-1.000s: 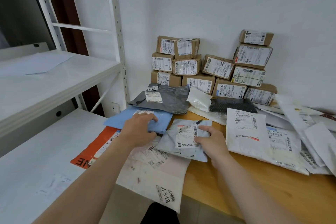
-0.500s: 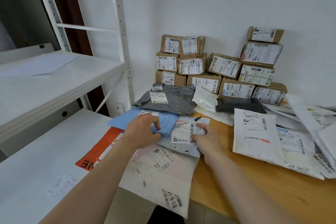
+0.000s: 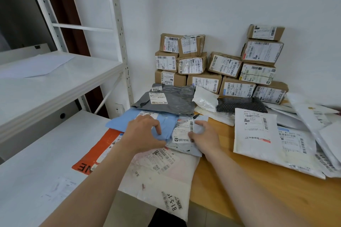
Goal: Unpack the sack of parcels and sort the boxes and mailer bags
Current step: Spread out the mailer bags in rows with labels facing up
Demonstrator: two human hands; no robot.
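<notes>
Wood table [image 3: 239, 180] in a white-walled corner, shelf rack [image 3: 55, 83] to the left. Boxes [image 3: 227, 72] are stacked against the wall at the back, with mailers spread in front of them.

Both hands are on the near-left mailer pile.
- Left hand [image 3: 144, 132]: fingers [image 3: 158, 128] curled, thumb low, pinching the right end of the blue mailer [image 3: 125, 121].
- Right hand [image 3: 205, 134]: thumb pressed on the label, other fingers hooked over the far edge of the pale grey mailer [image 3: 182, 132]. It has that bag gripped.

Key geometry:
- The pale grey mailer lies just right of the blue one and touches it. Its left edge overlaps the blue one's right end, right where the left hand pinches.
- The blue mailer's long axis runs left-right. The pale one runs roughly near-far.
- Both sit on a big white mailer [image 3: 162, 175] that overhangs the table's front edge. An orange mailer [image 3: 96, 155] sticks out from under it on the left.
- A dark grey mailer [image 3: 175, 97] lies just beyond.

My read: the step is merging these two bags into one stack. The right hand owns the pale one, which only needs to go left.

Risks: slick film sliding, and the overhanging white bag getting dragged off the front edge.

The loose white mailers [image 3: 256, 129] on the right look unsorted. I can't identify the sack.
</notes>
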